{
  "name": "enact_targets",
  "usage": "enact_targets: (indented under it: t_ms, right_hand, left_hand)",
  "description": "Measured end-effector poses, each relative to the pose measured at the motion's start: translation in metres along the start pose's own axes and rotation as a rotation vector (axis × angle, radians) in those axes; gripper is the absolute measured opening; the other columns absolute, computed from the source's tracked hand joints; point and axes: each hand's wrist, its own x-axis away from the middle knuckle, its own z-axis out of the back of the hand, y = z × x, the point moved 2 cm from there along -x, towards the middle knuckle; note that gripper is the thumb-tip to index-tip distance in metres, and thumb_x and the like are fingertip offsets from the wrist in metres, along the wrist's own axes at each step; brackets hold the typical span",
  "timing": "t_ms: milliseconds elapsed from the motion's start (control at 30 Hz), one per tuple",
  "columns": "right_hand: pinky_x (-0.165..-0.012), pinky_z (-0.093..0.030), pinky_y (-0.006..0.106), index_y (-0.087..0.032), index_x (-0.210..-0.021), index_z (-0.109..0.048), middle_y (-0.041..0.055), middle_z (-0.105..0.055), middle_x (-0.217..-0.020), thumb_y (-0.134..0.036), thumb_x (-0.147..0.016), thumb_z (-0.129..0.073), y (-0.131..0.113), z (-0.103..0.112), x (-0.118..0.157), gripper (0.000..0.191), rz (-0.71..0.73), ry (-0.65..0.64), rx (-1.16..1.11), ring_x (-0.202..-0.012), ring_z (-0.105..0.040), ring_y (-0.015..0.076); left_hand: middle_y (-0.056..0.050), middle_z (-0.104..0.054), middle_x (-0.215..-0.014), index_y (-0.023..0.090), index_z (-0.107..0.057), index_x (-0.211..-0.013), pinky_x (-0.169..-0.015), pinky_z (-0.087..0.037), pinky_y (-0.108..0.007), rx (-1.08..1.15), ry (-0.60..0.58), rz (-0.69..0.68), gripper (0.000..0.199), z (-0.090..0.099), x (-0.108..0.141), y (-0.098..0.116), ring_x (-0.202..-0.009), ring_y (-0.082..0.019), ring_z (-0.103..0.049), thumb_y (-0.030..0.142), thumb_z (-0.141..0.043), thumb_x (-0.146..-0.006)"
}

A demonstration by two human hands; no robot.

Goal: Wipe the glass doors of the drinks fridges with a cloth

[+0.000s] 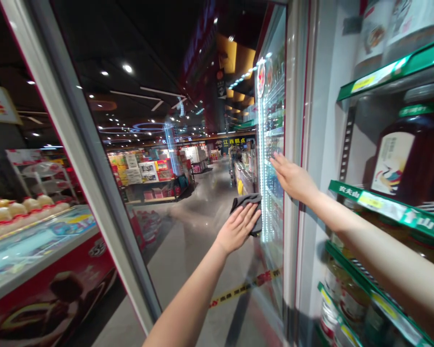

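Observation:
A glass door (188, 250) in a grey metal frame fills the middle of the view. My left hand (238, 226) lies flat on a dark grey cloth (246, 198) against the glass, fingers stretched out and pointing up to the right. The cloth shows above the fingers and at their right side. Higher and to the right, my right hand (292, 177) is at the door's right side, its fingers extended towards the glass and nothing seen in it. Whether its fingertips touch the glass, I cannot tell.
Close on the right, shelves with green label strips (390, 207) hold bottles, among them a large dark bottle (398, 154). A red-sided chest freezer (58, 284) stands at the left. Behind the glass are boxed goods (148, 171) and a shop aisle.

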Motion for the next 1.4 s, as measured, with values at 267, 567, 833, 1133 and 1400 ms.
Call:
enact_targets:
  t_ms: [267, 567, 833, 1133, 1400]
  right_hand:
    - [-0.118, -0.037, 0.06, -0.013, -0.15, -0.047, 0.0171, -0.036, -0.159, -0.031, -0.102, -0.035, -0.003, -0.016, 0.004, 0.052, -0.034, -0.113, 0.135, -0.149, -0.034, 0.0328]
    - [-0.12, -0.035, 0.055, -0.004, -0.146, -0.051, 0.0193, -0.041, -0.157, -0.026, -0.103, -0.031, -0.006, -0.014, 0.002, 0.052, -0.041, -0.127, 0.286, -0.146, -0.04, 0.0336]
    - [-0.121, -0.031, 0.058, -0.008, -0.146, -0.051, 0.0201, -0.043, -0.156, -0.027, -0.103, -0.032, -0.027, -0.033, 0.001, 0.051, -0.14, 0.083, 0.179, -0.15, -0.033, 0.0335]
    - [-0.123, -0.022, 0.059, -0.023, -0.163, 0.003, 0.0096, -0.001, -0.17, -0.027, -0.101, -0.039, -0.028, -0.098, 0.02, 0.075, -0.09, 0.155, 0.246, -0.157, -0.008, 0.0292]
    - [-0.125, -0.02, 0.055, -0.017, -0.163, -0.008, 0.0097, -0.003, -0.171, -0.033, -0.1, -0.039, -0.03, -0.103, 0.02, 0.072, -0.108, 0.155, 0.316, -0.157, -0.008, 0.0292]
  left_hand:
    - [-0.012, -0.033, -0.164, 0.008, -0.035, -0.155, -0.129, -0.02, -0.039, 0.061, 0.007, -0.207, 0.058, -0.028, -0.033, 0.023, -0.152, -0.023, -0.031, 0.024, -0.043, -0.099]
    - [-0.011, -0.027, -0.165, 0.014, -0.028, -0.159, -0.13, -0.012, -0.042, 0.056, 0.107, 0.241, 0.069, -0.017, -0.052, -0.025, -0.155, -0.025, -0.023, 0.032, -0.049, -0.096]
    - [-0.004, -0.029, -0.165, 0.018, -0.032, -0.158, -0.129, -0.013, -0.036, 0.051, 0.001, 0.002, 0.064, 0.002, -0.006, -0.029, -0.153, -0.019, -0.026, 0.025, -0.047, -0.096]
    - [-0.005, -0.038, -0.16, 0.02, -0.032, -0.158, -0.129, -0.002, -0.036, -0.005, 0.049, 0.352, 0.072, 0.006, 0.028, -0.016, -0.153, -0.02, -0.028, 0.032, -0.056, -0.091]
    - [-0.005, -0.034, -0.162, 0.026, -0.032, -0.158, -0.129, 0.0, -0.037, -0.014, -0.032, 0.519, 0.08, 0.017, 0.058, -0.05, -0.153, -0.022, -0.029, 0.039, -0.066, -0.087]
